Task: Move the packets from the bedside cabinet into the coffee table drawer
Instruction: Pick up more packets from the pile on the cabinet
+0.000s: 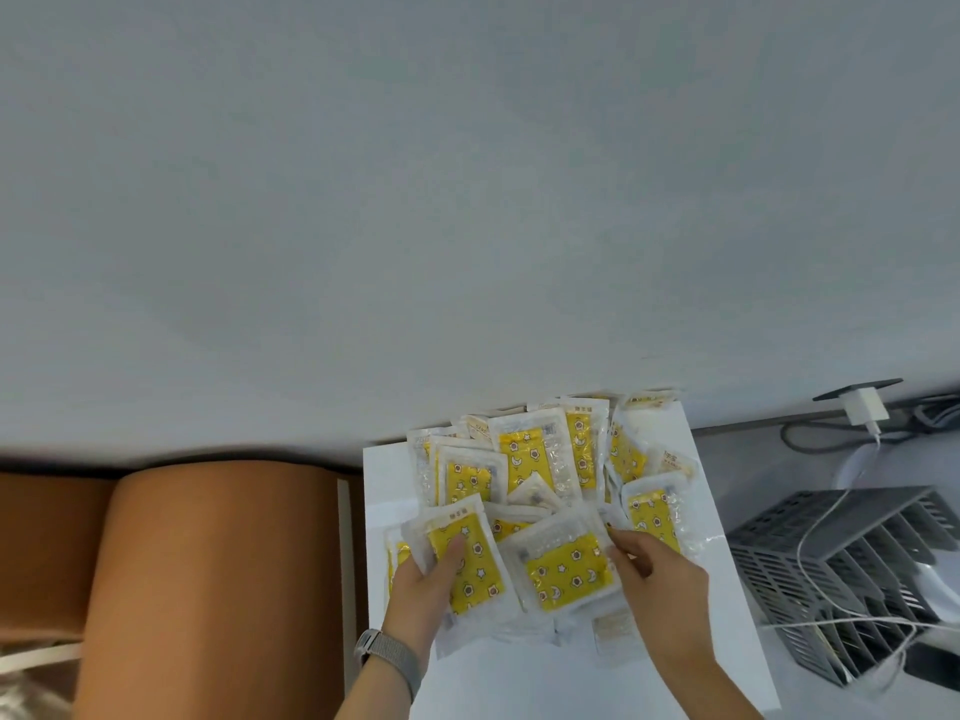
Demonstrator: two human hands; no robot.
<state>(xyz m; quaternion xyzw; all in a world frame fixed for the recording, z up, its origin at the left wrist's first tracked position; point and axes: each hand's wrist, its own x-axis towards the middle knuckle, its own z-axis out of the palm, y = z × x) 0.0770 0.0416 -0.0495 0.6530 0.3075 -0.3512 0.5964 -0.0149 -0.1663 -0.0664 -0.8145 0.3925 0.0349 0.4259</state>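
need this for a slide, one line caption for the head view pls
Both hands, left hand and right hand, gather yellow packets heaped on the white bedside cabinet.

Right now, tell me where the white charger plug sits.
In the head view, the white charger plug sits far right against the wall, beyond the grey slatted rack, right of the white cabinet top.

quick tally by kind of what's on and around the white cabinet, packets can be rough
yellow packets showing their print: about 9, heaped and overlapping on the white cabinet, so the pile's true count cannot be told
hands: 2, left hand and right hand, both on packets
grey slotted rack: 1
white charger plug: 1
wristwatch: 1
total: about 14
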